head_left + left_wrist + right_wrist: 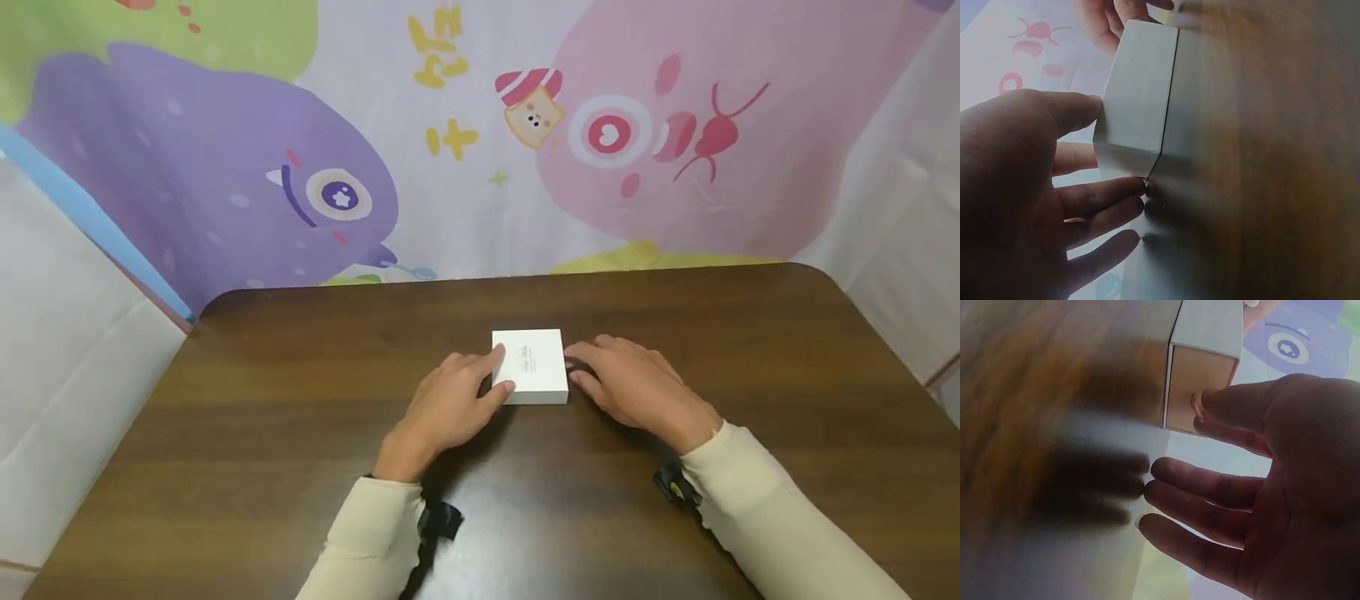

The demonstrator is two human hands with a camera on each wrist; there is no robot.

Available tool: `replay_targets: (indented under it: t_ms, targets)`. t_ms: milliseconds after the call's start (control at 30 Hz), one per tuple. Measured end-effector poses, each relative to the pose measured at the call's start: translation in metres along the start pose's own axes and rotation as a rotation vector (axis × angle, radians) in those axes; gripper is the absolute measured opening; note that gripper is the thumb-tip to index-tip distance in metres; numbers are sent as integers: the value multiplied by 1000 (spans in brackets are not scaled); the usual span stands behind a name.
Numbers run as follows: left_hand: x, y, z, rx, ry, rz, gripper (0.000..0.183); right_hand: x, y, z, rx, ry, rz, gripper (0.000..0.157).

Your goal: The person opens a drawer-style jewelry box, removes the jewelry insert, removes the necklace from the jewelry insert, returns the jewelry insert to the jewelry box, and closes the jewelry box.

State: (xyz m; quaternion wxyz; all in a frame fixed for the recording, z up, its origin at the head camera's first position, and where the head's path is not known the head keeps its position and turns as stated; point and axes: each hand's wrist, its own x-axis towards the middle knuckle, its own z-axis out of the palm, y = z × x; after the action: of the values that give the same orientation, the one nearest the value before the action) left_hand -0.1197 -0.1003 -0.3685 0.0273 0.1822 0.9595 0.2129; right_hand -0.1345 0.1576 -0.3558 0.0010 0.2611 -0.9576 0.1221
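A small white box (528, 360) with faint gold lettering on its lid lies flat on the table. My left hand (450, 404) holds its left end, thumb and index finger at the top edges; in the left wrist view the other fingers reach down beside that end. From the right, my right hand (637, 385) pinches a small pull tab (1196, 407) on the pinkish end face (1191, 381) between thumb and index finger. Its remaining fingers are spread near the tabletop, off the box.
The brown wooden table (262, 467) has rounded far corners. Behind it hangs a cloth (480, 217) printed with purple and pink cartoon creatures. Dark wrist straps with small devices (441, 521) sit at both beige sleeves.
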Motion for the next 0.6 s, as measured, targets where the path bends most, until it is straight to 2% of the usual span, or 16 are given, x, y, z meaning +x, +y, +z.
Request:
replay_targets:
  t_ms: [367, 600]
  targets:
    - [0, -1, 3, -4, 17, -5, 59, 0, 1, 2, 18, 33, -27, 33]
    - [1, -2, 3, -4, 8, -10, 59, 2, 1, 4, 64, 0, -41, 35]
